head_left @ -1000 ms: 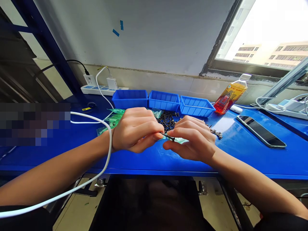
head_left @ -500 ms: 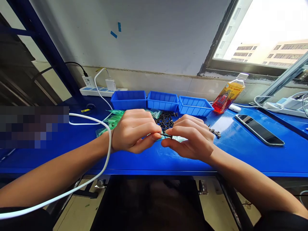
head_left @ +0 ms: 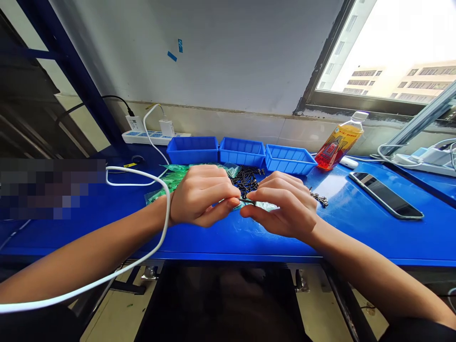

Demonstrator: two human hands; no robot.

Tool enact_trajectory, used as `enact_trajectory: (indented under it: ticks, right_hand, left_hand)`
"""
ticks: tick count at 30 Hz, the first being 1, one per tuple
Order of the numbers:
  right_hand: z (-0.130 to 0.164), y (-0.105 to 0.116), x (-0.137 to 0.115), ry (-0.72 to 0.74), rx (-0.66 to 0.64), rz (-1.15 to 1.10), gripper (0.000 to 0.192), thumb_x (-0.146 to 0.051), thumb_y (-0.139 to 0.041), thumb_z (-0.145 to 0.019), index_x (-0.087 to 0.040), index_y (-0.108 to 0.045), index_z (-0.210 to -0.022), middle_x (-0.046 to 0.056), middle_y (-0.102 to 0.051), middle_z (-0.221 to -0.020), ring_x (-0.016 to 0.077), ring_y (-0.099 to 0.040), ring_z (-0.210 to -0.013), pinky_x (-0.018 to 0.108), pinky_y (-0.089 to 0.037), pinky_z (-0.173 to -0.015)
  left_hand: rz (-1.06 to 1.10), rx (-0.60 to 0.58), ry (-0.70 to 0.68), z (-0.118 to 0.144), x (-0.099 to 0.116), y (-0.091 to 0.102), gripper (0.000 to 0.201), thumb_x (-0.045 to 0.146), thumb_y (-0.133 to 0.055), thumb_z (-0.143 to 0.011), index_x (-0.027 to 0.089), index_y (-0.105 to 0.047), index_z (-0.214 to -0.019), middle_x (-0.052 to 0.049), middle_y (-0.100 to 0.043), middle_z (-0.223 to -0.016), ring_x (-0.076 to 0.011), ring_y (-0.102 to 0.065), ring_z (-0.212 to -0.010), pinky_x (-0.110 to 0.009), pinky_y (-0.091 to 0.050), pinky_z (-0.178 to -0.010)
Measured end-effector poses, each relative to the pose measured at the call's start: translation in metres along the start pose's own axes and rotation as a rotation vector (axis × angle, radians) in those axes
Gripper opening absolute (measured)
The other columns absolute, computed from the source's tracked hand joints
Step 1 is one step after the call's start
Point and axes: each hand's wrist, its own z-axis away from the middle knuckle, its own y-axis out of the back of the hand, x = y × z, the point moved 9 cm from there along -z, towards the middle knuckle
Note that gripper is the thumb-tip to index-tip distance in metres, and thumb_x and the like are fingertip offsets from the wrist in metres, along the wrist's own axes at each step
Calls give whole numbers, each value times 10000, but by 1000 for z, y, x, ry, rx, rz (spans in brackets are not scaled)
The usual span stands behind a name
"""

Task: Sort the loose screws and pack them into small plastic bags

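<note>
**Two hands meet over a dark screw at the middle of the blue bench**

At the far left a white power strip (head_left: 149,137) lies against the wall, and a white cable (head_left: 156,223) loops from it toward the near edge, crossing the left wrist. Just right of that loop, green packets (head_left: 167,179) lie on the blue bench (head_left: 356,228), partly hidden behind the left hand (head_left: 201,194). That hand is curled nearly closed, thumb and forefinger pinched on one end of a small dark screw (head_left: 248,202). The right hand (head_left: 285,204) pinches the other end — fingers bent tight, tips almost touching the left hand's. The screw sits between them, above a small clear-green bag (head_left: 265,206) lying on the bench.

Beyond the hands lies a pile of dark screws (head_left: 245,178), and farther back three blue bins (head_left: 242,151) stand in a row. Right of the bins an orange drink bottle (head_left: 337,142) leans toward the window; nearer, a phone (head_left: 386,201) lies flat — well apart from the hands.
</note>
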Motion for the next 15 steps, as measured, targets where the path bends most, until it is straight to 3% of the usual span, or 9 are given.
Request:
enact_trajectory:
  ticks: [10, 15]
  right_hand:
    - [2, -4, 6, -50, -44, 7, 167, -304, -605, -836, -182, -525, -755, -23, -573, -570, 89, -525, -520, 223, -437, -528]
    - [2, -12, 10, -70, -126, 45, 239, -353, -572, -855, -179, -520, -700, -21, -554, -550, 89, -501, -512, 222, -406, -527]
  left_hand:
    - [14, -19, 9, 2, -3, -4, 201, 238, -409, -894, 173, -531, -748, -7, -583, -542, -118, -533, -494, -234, -408, -509]
    - [10, -32, 40, 2, -6, -4, 204, 227, -412, -892, 169, -528, -734, -20, -591, -555, -125, -535, -505, -239, -413, -514]
